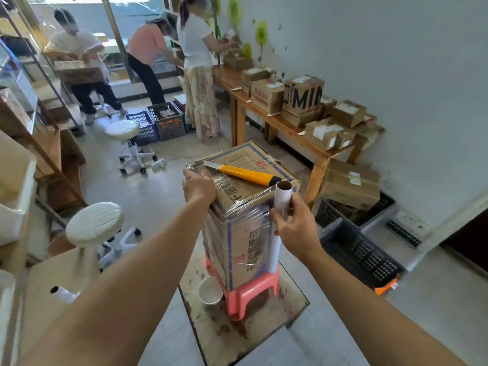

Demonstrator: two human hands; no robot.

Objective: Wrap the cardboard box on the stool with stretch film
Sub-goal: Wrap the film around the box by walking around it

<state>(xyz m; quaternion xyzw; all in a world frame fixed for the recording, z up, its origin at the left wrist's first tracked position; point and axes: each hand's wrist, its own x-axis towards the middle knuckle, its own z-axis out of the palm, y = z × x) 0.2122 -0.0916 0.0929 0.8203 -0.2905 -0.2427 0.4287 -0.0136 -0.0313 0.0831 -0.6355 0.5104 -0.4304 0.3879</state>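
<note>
A tall cardboard box (245, 241) with blue print stands upright on a pink plastic stool (250, 289). Clear stretch film covers its upper part and near corner. My left hand (199, 187) rests on the box's top left edge, fingers over the film. My right hand (295, 225) grips a white stretch film roll (282, 196), held upright against the box's right corner; its lower end reaches down to the stool. A yellow utility knife (248, 175) lies on top of the box.
A white cup (210, 290) sits by the stool on a stained board (245, 331). A black crate (361, 252) lies right, two white stools (93, 224) left. A wooden table (287, 128) with boxes lines the wall. Three people work at the back. A second roll (63, 294) lies at left.
</note>
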